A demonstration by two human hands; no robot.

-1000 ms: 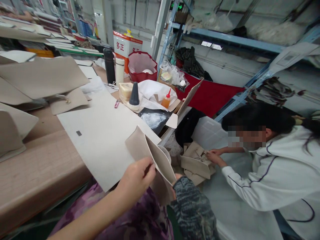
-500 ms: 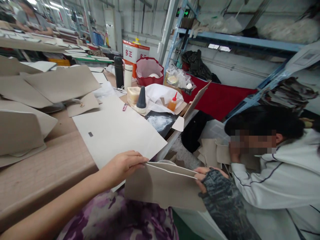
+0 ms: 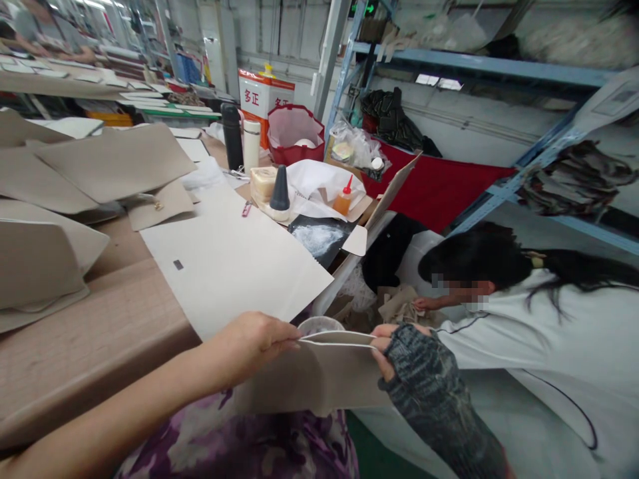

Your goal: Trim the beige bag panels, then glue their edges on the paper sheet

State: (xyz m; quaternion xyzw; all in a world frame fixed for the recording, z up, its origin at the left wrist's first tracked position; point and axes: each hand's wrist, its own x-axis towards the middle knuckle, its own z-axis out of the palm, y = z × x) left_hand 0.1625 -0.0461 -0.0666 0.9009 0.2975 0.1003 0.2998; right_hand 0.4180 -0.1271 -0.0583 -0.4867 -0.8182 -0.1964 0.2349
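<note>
Between my hands, over my lap, hangs a folded beige leather-like panel [image 3: 319, 379] with pale edges; its two layers part slightly along the top. My left hand [image 3: 262, 339], bare, pinches the panel's top left corner. At the top right corner my right hand [image 3: 399, 352], in a dark grey knitted fingerless sleeve, grips the edge between thumb and fingers. A clear round container [image 3: 321, 324] shows partly behind the panel. Just beyond my left hand a large cream sheet [image 3: 234, 259] lies on the table, with a small dark rectangle [image 3: 178, 265] on it.
Beige panels [image 3: 114, 159] are piled at the left of the table. A dark cone [image 3: 280, 189], an orange bottle [image 3: 343, 197], two flasks [image 3: 232, 136] and a red bag [image 3: 295, 136] stand farther back. A co-worker in white [image 3: 524, 319] bends down close on my right.
My hands have drawn a little closer together, and the panel's layers bow apart at the top. The co-worker has leaned farther down and left, reaching into the beige pieces.
</note>
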